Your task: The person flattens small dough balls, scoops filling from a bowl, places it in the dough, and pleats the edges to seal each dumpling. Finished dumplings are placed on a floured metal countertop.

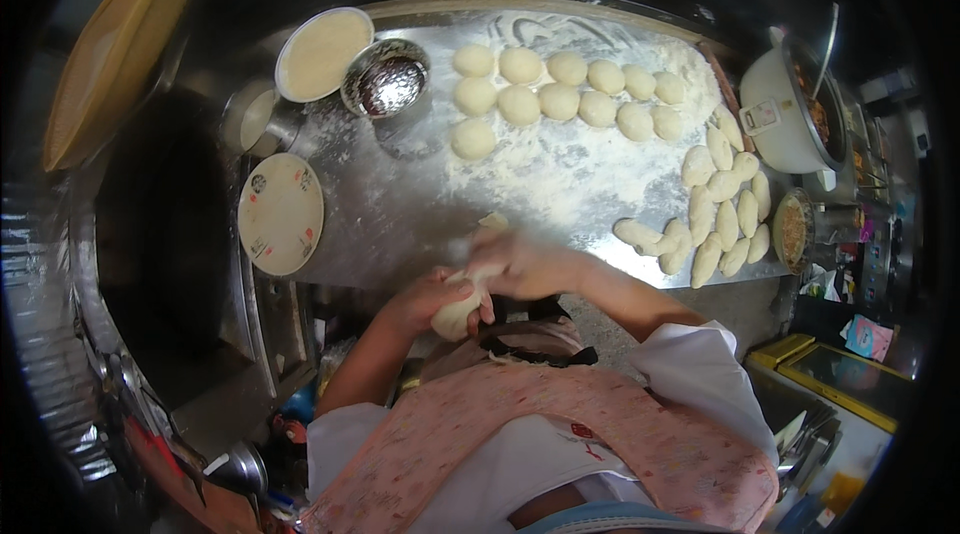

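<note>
My left hand (439,297) grips a soft lump of pale dough (454,316) just off the front edge of the steel worktop (360,204). Against the upper end of that lump, my right hand (504,258) is closed on the dough, blurred by motion. A small bit of dough (493,220) shows just beyond my right fingers; whether it touches them I cannot tell. Farther back, several round dough balls (519,104) sit in rows on scattered flour (555,159). Several elongated dough pieces (726,225) are grouped at the worktop's right end.
To the left are a patterned oval plate (280,214), a metal pot of dark contents (390,83) and a white-rimmed bowl (325,53). On the right stand a white cooker pot (784,102) holding a spoon and a bowl of filling (793,231). A rolling pin (720,83) lies beside the flour.
</note>
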Demonstrator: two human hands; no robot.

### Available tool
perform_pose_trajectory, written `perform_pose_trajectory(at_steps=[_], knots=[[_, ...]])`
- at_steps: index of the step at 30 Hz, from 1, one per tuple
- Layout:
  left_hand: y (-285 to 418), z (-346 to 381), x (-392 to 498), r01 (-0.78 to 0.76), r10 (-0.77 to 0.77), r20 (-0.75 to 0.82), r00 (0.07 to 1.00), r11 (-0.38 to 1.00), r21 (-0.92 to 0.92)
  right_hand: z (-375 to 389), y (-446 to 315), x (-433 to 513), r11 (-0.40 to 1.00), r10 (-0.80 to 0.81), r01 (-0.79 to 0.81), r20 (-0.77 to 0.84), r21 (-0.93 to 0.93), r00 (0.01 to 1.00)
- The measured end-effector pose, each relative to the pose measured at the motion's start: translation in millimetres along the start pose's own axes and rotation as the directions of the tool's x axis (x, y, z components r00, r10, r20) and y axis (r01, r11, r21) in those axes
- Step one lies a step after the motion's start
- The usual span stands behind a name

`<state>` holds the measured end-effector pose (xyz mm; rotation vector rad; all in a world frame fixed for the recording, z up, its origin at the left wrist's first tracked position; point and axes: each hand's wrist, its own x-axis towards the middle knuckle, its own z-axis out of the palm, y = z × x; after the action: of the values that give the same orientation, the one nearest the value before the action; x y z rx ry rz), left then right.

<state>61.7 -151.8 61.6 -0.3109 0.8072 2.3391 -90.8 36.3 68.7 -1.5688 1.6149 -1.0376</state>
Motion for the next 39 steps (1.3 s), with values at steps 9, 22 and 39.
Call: perform_pose_trajectory(at_steps=[9,22,39], knots=[[-28.4,-99.2,22.4,-0.632,0.807,-0.478,0.347,0.577,0.516,44.0,75.2,-21.8,0.537,0.571,-0.134,-0.241,0.833,0.785],[-55.0,-139.3,22.9,0.342,0.914,-0.244,0.324,0.127,0.931,41.2,48.2,-39.9,0.004,0.701,0.072,-0.054,0.997,0.711],[-2.2,-109.7,2.1,0.515,0.523,-0.402,0.751,-0.084,0.853,48.8,38.7,-88.1,-0.074,0.768,0.246,-0.102,0.966,0.632]])
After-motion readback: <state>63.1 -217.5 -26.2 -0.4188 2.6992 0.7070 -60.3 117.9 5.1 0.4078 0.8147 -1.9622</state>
